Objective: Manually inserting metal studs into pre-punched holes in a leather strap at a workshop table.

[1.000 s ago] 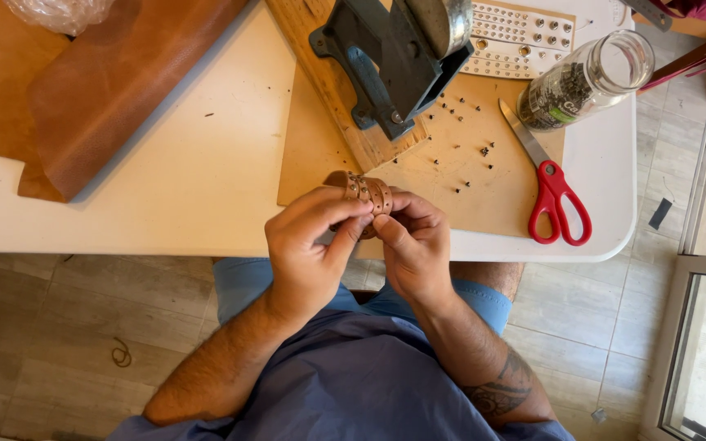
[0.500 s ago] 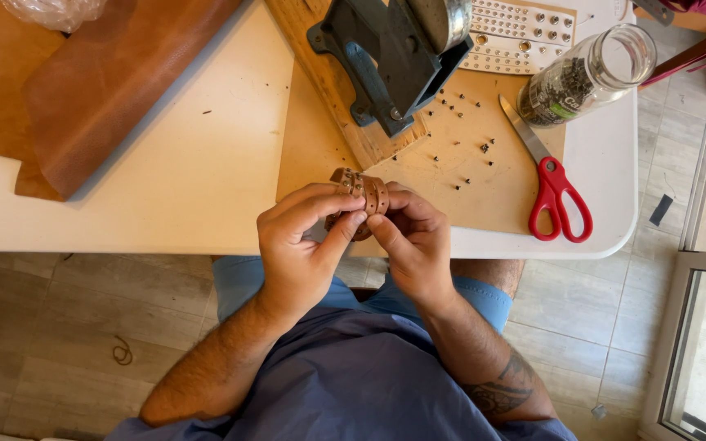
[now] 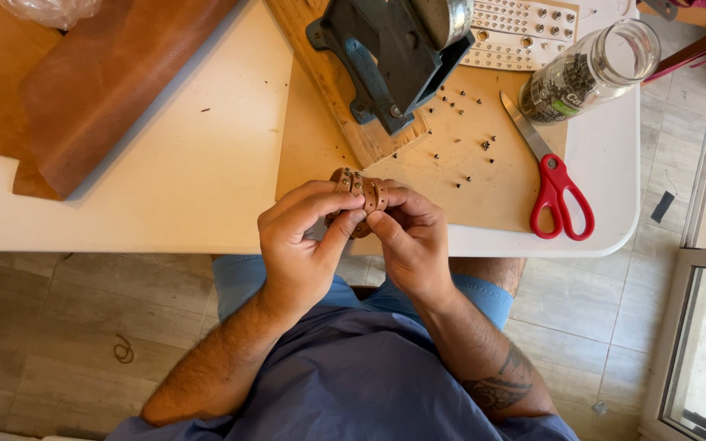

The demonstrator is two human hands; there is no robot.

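Hardly anything moved since the earlier frames: both hands stay bunched at the desk's near edge w/ the strap piece between them, maybe a touch lower vs. the press.

Head view, only one I've got. Left hand (image 3: 308,245) and right hand (image 3: 410,241) are closed round a small brown leather strap piece (image 3: 361,192), studded, curled up; thumbs meet just under it, fingers wrap it from both sides. Strap sits just off the near edge of the white desk (image 3: 206,180), straight below the dark metal hand press (image 3: 390,53).

Rest, all relative to that press: it stands on a tan leather sheet (image 3: 459,180) w/ small loose rivets (image 3: 459,102) scattered just to its right. Red-handled scissors (image 3: 553,180) lie further right on the same sheet. Glass jar (image 3: 586,69) of small metal bits lies tilted, right of the press, beyond the scissors. Brown leather roll (image 3: 108,82) well to the press's left.
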